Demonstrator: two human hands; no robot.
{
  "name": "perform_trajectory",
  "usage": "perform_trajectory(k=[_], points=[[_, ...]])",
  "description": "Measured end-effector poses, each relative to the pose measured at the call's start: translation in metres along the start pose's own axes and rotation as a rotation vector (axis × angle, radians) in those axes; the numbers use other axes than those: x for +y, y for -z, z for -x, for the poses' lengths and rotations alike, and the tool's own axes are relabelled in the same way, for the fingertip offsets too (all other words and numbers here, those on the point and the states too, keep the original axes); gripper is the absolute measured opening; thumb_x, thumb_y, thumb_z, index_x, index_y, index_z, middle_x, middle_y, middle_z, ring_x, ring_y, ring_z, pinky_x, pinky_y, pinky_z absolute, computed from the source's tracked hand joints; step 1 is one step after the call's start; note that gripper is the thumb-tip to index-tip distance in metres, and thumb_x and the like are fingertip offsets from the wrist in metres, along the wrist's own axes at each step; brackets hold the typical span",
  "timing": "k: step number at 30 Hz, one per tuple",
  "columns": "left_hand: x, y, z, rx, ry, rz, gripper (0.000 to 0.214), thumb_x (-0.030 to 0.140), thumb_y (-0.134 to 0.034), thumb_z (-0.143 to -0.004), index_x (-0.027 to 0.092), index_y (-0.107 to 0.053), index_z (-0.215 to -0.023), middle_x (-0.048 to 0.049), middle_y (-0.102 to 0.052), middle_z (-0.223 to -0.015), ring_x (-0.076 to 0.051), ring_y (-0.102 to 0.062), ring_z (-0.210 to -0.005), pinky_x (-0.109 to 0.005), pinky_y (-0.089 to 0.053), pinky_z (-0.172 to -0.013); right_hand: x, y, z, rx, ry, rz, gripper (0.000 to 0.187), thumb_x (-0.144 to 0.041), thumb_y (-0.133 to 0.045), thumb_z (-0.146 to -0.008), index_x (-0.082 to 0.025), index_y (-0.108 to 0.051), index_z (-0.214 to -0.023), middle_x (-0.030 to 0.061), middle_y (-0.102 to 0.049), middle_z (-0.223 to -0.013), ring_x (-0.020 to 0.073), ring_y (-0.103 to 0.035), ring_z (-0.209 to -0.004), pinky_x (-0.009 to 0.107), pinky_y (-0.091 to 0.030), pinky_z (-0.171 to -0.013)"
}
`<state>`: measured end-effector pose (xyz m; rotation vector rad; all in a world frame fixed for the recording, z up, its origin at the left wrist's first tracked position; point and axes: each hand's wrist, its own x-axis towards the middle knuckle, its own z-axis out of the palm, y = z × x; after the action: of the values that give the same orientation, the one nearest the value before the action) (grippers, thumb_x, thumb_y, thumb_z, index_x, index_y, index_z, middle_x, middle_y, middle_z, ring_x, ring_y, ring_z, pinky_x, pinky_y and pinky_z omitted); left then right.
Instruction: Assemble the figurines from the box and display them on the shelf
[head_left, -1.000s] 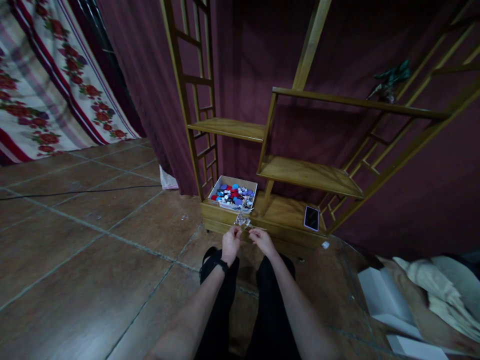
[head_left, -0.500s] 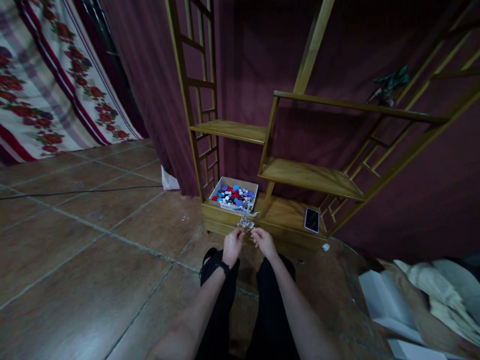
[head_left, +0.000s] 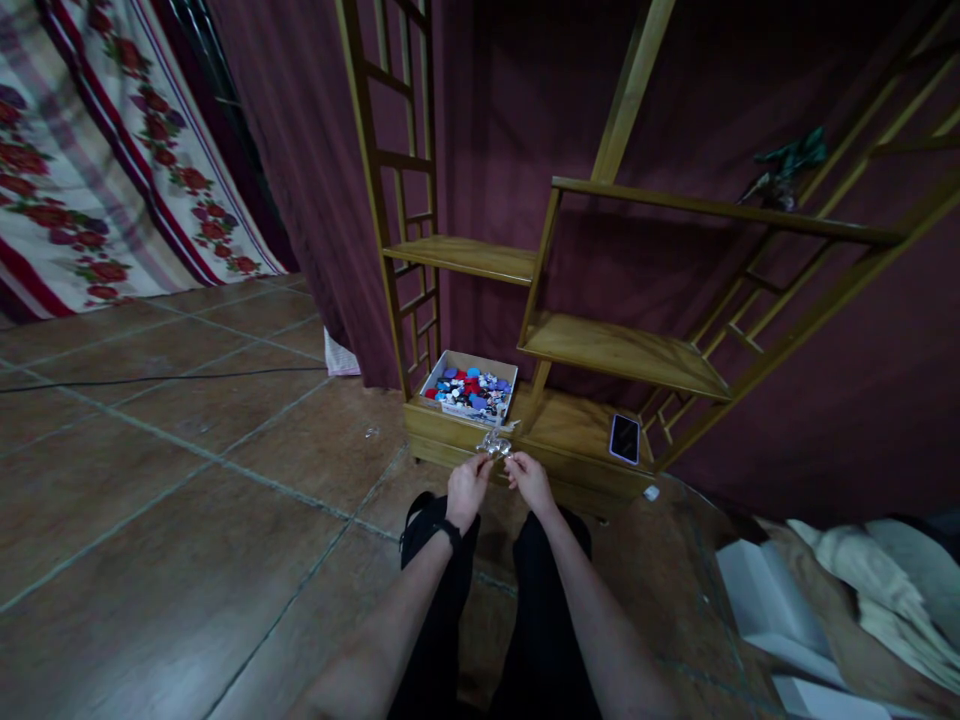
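Between my two hands is a crinkled clear plastic wrapper, shiny and see-through; whether anything lies inside it cannot be made out. My left hand, with a dark band on its wrist, pinches the wrapper's left side. On the other side my right hand has its fingers closed at the wrapper's right edge. Just beyond the hands, a shallow cardboard box rests on the low shelf, full of small red, blue, purple, white and black pieces.
A wooden shelf unit stands in front of me. A tablet or phone lies on its bottom board. White boxes and pale cloth are at the right. A black cable crosses the tiled floor at the left.
Both hands stay almost in place with the wrapper between them. The wrapper has shifted shape slightly and looks more bunched. The view has tilted very slightly.
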<state>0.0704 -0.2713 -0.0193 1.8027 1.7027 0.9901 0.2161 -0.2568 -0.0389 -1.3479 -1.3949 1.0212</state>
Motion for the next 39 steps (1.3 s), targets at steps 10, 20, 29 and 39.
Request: perform_trajectory(k=[10, 20, 29, 39], points=[[0.005, 0.002, -0.001, -0.034, 0.069, -0.074, 0.029, 0.036, -0.045, -0.084, 0.022, -0.063, -0.103, -0.0058, -0.068, -0.084, -0.015, -0.062, -0.072, -0.023, -0.04, -0.064, 0.0, -0.001, 0.002, -0.046, -0.002, 0.047, 0.029, -0.045, -0.05, -0.075, -0.018, -0.057, -0.072, -0.0009, -0.059, -0.061, 0.0083, -0.052, -0.043, 0.019, -0.047, -0.041], [0.009, 0.004, -0.005, -0.03, 0.173, -0.204, 0.032, 0.038, -0.04, -0.086, 0.02, -0.062, -0.101, -0.0084, -0.068, -0.091, -0.017, -0.062, -0.082, -0.024, -0.04, -0.069, 0.001, -0.005, 0.002, -0.157, -0.028, -0.079, 0.028, -0.045, -0.054, -0.072, -0.017, -0.056, -0.072, -0.001, -0.059, -0.063, 0.0078, -0.052, -0.042, 0.019, -0.047, -0.038], [0.017, 0.004, 0.007, -0.104, 0.045, -0.384, 0.03, 0.028, -0.034, -0.089, 0.02, -0.054, -0.11, -0.0092, -0.064, -0.098, -0.018, -0.061, -0.085, -0.025, -0.04, -0.069, 0.009, -0.004, -0.001, -0.061, -0.044, 0.039, 0.023, -0.04, -0.048, -0.075, -0.018, -0.056, -0.072, -0.0007, -0.06, -0.062, 0.0096, -0.054, -0.044, 0.021, -0.047, -0.04], [0.025, 0.008, 0.021, -0.183, -0.135, -0.567, 0.027, 0.025, -0.028, -0.09, 0.017, -0.049, -0.107, -0.0121, -0.062, -0.094, -0.019, -0.062, -0.079, -0.028, -0.041, -0.065, 0.012, -0.001, -0.001, -0.012, -0.062, 0.12, 0.018, -0.032, -0.041, -0.079, -0.02, -0.053, -0.073, -0.0007, -0.06, -0.066, 0.0098, -0.055, -0.048, 0.021, -0.048, -0.045]])
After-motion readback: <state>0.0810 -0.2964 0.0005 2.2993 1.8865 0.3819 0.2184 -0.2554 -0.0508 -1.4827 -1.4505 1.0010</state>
